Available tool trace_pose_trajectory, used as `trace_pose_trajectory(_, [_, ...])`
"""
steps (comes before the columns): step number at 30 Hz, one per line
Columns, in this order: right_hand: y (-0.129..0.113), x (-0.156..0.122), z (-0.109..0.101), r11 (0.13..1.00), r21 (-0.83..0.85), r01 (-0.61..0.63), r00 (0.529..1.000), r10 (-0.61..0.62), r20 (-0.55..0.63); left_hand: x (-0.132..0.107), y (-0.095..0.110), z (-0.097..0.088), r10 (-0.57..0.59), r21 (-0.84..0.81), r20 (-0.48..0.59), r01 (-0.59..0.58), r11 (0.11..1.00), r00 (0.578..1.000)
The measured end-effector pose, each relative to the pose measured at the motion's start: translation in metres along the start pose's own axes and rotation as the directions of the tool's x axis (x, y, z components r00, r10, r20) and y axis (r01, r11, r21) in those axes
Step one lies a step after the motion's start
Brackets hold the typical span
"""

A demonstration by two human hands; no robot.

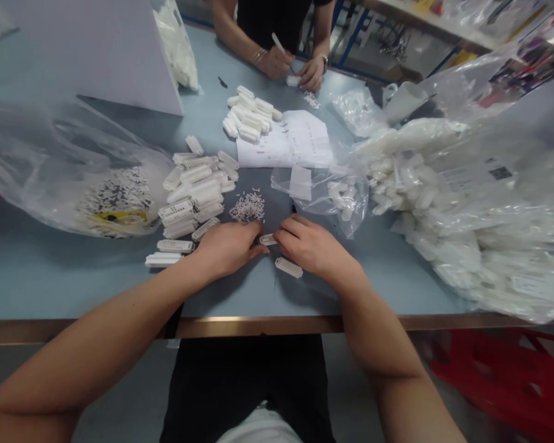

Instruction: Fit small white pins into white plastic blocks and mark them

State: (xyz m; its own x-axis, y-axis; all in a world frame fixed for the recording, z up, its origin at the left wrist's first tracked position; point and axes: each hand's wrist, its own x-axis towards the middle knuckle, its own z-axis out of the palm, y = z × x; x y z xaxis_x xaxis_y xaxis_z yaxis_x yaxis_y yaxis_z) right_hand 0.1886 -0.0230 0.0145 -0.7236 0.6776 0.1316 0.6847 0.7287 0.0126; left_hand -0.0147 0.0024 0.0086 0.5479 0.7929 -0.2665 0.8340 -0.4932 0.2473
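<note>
Between my two hands is a small white slotted plastic piece (268, 239), low over the table. My left hand (229, 246) grips its left end between thumb and fingers. At its right end, the curled fingers of my right hand (305, 241) close on it. A second white slotted piece (289, 267) lies on the table just below my right hand. Beyond my left fingertips is a heap of tiny white parts (248, 207). Many white plastic pieces (196, 191) are piled to the left of that heap, near my left wrist.
Clear bags bulging with white parts (480, 203) cover the right side. On the left lies a bag of small parts (115, 197). A small clear bag (332, 191) and a printed sheet (300, 138) lie ahead. Across the table, a co-worker's hands (295, 67) hold a pen-like tool and white piece.
</note>
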Motion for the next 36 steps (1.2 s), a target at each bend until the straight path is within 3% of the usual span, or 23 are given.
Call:
trace_pose_trajectory(16, [-0.0022, 0.0009, -0.0024, 0.997, -0.073, 0.014, 1.000, -0.014, 0.008, 0.0000, -0.0007, 0.0018, 0.003, 0.024, -0.005, -0.003, 1.000, 1.000])
trace_pose_trajectory(31, [-0.0018, 0.0007, -0.0030, 0.999, 0.037, 0.020, 1.000, -0.020, 0.021, 0.0000, 0.0002, 0.0011, 0.001, -0.004, 0.000, -0.001, 1.000, 1.000])
trace_pose_trajectory(36, [0.0034, -0.0051, -0.0072, 1.000, 0.024, -0.020, 0.999, 0.021, -0.050, -0.0002, -0.0015, 0.0024, 0.013, -0.030, -0.023, -0.014, 0.999, 1.000])
